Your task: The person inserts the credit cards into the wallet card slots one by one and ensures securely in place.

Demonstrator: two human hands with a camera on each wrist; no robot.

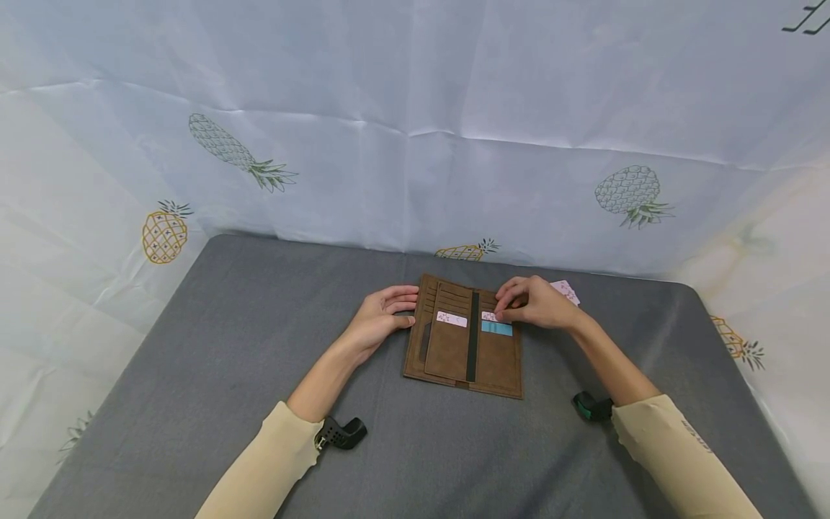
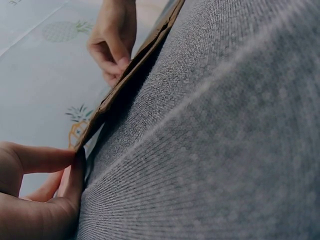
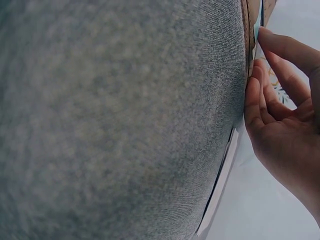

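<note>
The wallet (image 1: 447,353) is brown, its band (image 1: 472,339) black. The pink cards (image 1: 452,319) carry a darker floral print; the blue card (image 1: 496,329) has paler marks. Counter (image 1: 259,360): grey. Sheet (image 1: 389,187): bluish white, with green and yellow pineapples. Sleeves (image 1: 266,461): cream, the right one dark-lettered.

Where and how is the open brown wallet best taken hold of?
The wallet is probably best gripped by its left edge, coming from the left, with the left hand pinching from above and below. It is thin and lies open; the left wrist view shows a gap between wallet and gray table, so fingers could fit beneath. The right hand occupies the opposite half.
</note>
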